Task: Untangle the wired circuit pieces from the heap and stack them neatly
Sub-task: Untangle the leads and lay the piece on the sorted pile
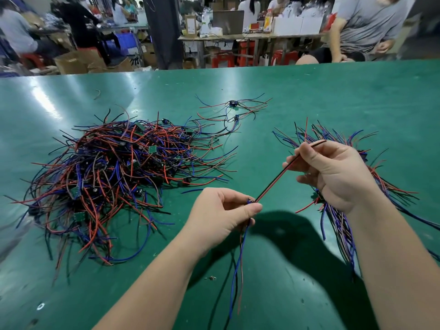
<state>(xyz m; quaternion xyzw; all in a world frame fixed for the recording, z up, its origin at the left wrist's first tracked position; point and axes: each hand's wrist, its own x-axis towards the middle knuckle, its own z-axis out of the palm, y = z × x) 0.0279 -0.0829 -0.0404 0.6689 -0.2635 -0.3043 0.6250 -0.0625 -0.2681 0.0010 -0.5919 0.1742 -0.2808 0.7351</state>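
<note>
A big tangled heap (119,177) of red, blue and black wired circuit pieces lies on the left of the green table (333,96). A straighter stack of pieces (338,225) lies at the right, partly under my right arm. My left hand (221,215) pinches the small board of one wired piece (273,184); its blue and red wires hang down below. My right hand (333,172) pinches that piece's red and black wire pair, stretched straight between both hands above the table.
Two loose wired pieces (234,108) lie farther back in the middle. A small metal part (210,278) lies near my left forearm. Beyond the table's far edge, people sit at workbenches among boxes and red stools.
</note>
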